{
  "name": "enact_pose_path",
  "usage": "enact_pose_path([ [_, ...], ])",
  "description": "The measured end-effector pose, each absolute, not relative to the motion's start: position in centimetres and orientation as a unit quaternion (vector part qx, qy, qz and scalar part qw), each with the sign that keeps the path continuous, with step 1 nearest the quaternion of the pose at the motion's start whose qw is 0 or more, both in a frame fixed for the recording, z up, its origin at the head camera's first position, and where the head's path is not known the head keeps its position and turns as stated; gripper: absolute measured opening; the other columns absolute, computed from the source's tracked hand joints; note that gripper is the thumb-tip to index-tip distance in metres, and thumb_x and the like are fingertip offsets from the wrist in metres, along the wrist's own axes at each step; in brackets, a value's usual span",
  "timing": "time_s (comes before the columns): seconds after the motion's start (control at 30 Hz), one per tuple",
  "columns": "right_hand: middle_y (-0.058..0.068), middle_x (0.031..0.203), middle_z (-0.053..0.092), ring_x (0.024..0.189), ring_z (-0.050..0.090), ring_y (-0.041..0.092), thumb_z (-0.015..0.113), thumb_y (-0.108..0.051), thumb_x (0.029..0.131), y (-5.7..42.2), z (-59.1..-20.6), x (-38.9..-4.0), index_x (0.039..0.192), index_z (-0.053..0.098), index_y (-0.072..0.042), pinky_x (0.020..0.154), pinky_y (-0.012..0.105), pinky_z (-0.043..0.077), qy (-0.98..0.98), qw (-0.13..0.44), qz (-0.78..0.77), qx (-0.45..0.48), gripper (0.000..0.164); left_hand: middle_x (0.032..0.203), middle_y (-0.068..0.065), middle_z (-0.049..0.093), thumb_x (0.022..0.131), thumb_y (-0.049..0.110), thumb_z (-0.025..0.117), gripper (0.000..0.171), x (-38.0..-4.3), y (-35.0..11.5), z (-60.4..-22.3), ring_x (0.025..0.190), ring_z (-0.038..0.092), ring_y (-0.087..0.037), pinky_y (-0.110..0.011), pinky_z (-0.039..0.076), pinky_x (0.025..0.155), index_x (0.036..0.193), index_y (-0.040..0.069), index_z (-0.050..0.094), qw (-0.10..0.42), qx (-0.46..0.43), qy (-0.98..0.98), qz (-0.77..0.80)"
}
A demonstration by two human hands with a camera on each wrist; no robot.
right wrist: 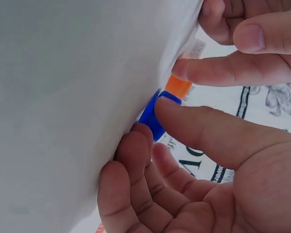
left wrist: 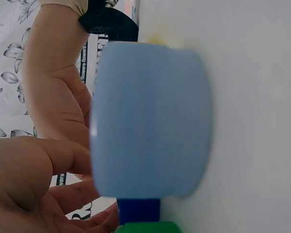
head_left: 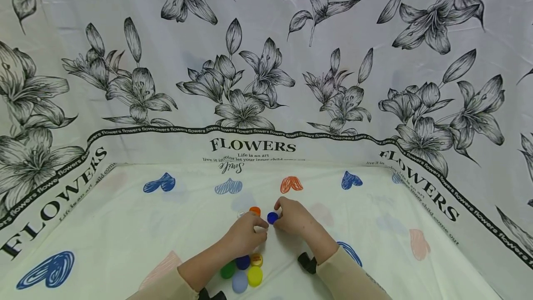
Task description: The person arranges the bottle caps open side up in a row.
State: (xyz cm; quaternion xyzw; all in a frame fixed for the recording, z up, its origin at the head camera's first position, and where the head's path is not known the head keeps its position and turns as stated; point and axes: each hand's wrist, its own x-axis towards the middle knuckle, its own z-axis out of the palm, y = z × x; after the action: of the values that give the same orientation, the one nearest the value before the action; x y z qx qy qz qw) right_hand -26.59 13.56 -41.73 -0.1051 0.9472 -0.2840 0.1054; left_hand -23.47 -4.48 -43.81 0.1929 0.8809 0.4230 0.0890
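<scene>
Small round bottle caps lie on the white cloth in the head view. My right hand [head_left: 294, 218] holds a blue bottle cap [head_left: 272, 218]; in the right wrist view the thumb rests on the cap [right wrist: 157, 116] and the fingers curve beside it, close to the cloth. Just left of it, my left hand [head_left: 243, 234] has its index finger stretched out beside an orange cap [head_left: 255, 210], the thumb apart. Whether that finger touches the orange cap, I cannot tell. A clear or whitish cap [head_left: 241, 215] is partly hidden behind the left hand.
Below the left hand sit a dark blue cap [head_left: 243, 262], a gold cap [head_left: 257, 259], a green cap [head_left: 228, 270], a yellow cap [head_left: 255, 276] and a light blue cap [head_left: 239, 282]. The light blue cap looms large in the left wrist view. A flower-printed curtain [head_left: 266, 59] hangs behind.
</scene>
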Motion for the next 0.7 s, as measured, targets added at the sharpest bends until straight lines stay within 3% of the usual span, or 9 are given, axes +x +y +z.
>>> enact_pose_path([
  [0.33,0.004,0.087,0.062,0.076,0.056,0.021,0.072,0.000,0.091,13.40,-41.62,-26.64,0.120,0.059,-0.003,0.071,0.038,0.050,0.942,0.089,-0.306,-0.107,0.033,0.134,-0.020,0.063,0.090,0.009,0.069,0.024,-23.19,-4.28,-43.52,0.129,0.054,-0.044,-0.061,0.043,0.104,0.111,0.000,0.076,0.115,0.214,0.880,0.409],
  [0.7,0.004,0.088,0.063,0.077,0.056,0.020,0.070,0.001,0.092,13.27,-41.40,-26.65,0.123,0.057,-0.003,0.071,0.037,0.050,0.934,0.095,-0.314,-0.141,0.034,0.139,-0.020,0.060,0.091,0.012,0.071,0.026,-23.07,-4.12,-43.53,0.131,0.053,-0.044,-0.062,0.041,0.105,0.114,0.001,0.076,0.119,0.213,0.883,0.401],
])
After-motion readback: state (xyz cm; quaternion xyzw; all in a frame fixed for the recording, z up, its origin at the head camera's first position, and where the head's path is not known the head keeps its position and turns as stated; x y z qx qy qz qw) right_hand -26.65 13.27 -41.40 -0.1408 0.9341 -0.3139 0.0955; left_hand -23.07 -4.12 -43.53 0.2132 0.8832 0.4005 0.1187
